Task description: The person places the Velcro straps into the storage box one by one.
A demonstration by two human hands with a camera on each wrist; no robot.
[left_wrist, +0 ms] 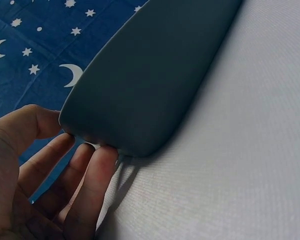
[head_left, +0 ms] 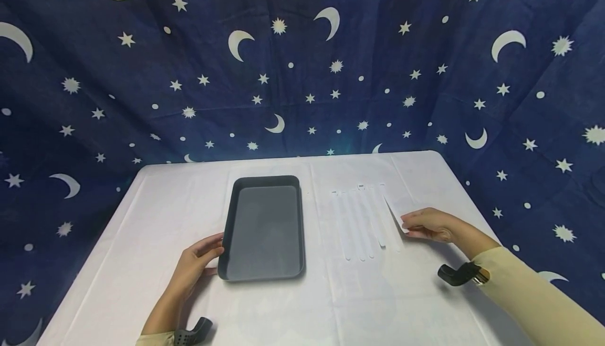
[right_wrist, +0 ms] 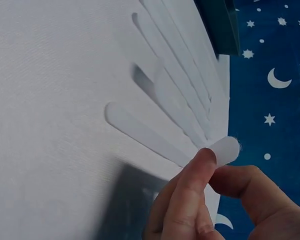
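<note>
My left hand [head_left: 191, 264] holds the near left side of a dark grey rectangular tray [head_left: 264, 230], which lies on the table. In the left wrist view, the thumb is at the tray's [left_wrist: 140, 75] rim and the fingers are against its side. To the right of the tray, my right hand [head_left: 430, 223] pinches a white paper-like strip [head_left: 395, 213] between thumb and fingers, its near end raised. The right wrist view shows this strip's rounded end [right_wrist: 227, 150] beyond the fingertips. Several similar white strips [head_left: 362, 230] lie side by side between tray and right hand.
A white cloth [head_left: 378, 304] with fold creases covers the table. Behind it hangs a dark blue curtain [head_left: 293, 99] with moons and stars. Each wrist carries a black mount [head_left: 457, 274] that sticks out over the table.
</note>
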